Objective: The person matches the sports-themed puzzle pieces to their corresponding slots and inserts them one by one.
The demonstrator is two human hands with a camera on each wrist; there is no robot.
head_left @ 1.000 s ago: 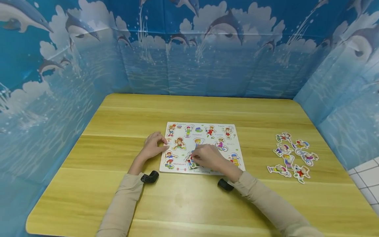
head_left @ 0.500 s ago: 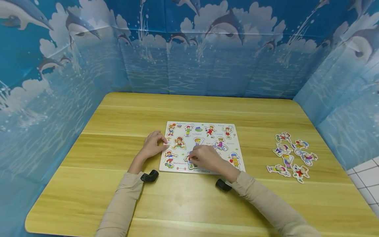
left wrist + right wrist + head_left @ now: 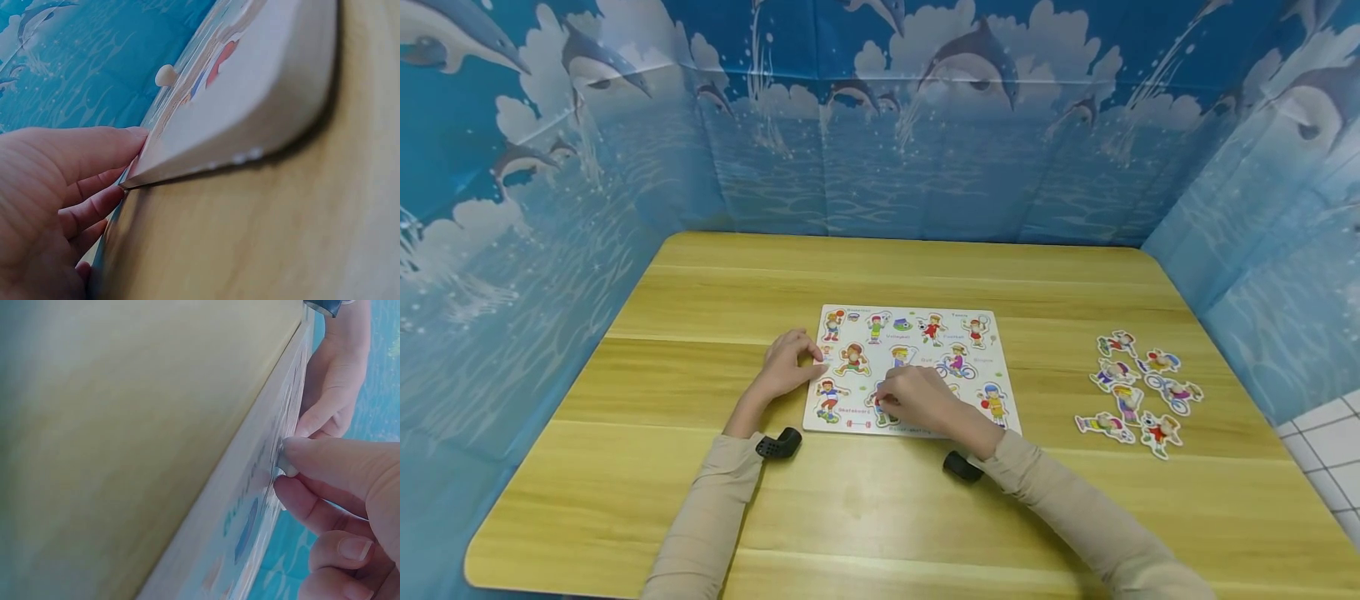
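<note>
A white puzzle board (image 3: 917,343) with cartoon sport figures lies flat in the middle of the wooden table (image 3: 880,275). My left hand (image 3: 786,367) rests at the board's left edge. In the left wrist view its thumb (image 3: 75,153) lies on the top of the board (image 3: 250,106) and its fingers touch the side. My right hand (image 3: 916,398) is over the bottom row and pinches the small peg (image 3: 286,466) of a puzzle piece (image 3: 880,408) that sits on the board (image 3: 250,506). The hand hides most of that piece.
Several loose figure pieces (image 3: 1138,392) lie in a cluster on the table at the right. Black wrist cameras (image 3: 778,446) sit at both sleeves. Blue dolphin-print walls (image 3: 880,125) close in the table at the back and both sides.
My right hand has drifted slightly left over the bottom row, still on the piece. The left hand has stayed at the board's edge.
</note>
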